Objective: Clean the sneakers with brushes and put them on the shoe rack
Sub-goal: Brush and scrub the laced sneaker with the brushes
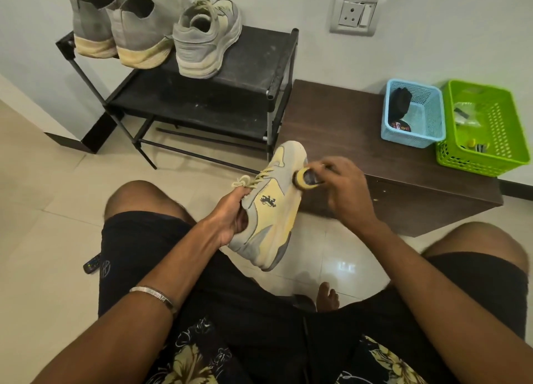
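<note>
Step in hand: brushing the 4th sneaker (271, 207), judging by the 3 sneakers already standing on the shoe rack (253, 58).
Left hand (230, 219): fingers tucked into the sneaker's opening, gripping it at the collar and holding it up over the lap and the floor tiles, toe pointing away toward the rack.
Right hand (343, 187): fingers curled round a small brush (307, 179), its head pressed on the sneaker's side near the toe.
Sneaker's look: grey and pale yellow panels, a dark emblem on the side, loose yellowish laces, thick cream sole; the fabric looks dull, but I cannot pick out separate stains.
On the rack: 2 grey high-collared sneakers (121, 29) at the left, heels outward, and the matching low sneaker (206, 37) just beside them.
Next move calls for: likely turning the sneaker in the left hand to reach the unbrushed sides, then setting it in the free space right of its mate.
Nearby: a blue basket (412, 135) and a green basket (484, 158) on a low brown bench (346, 141).
</note>
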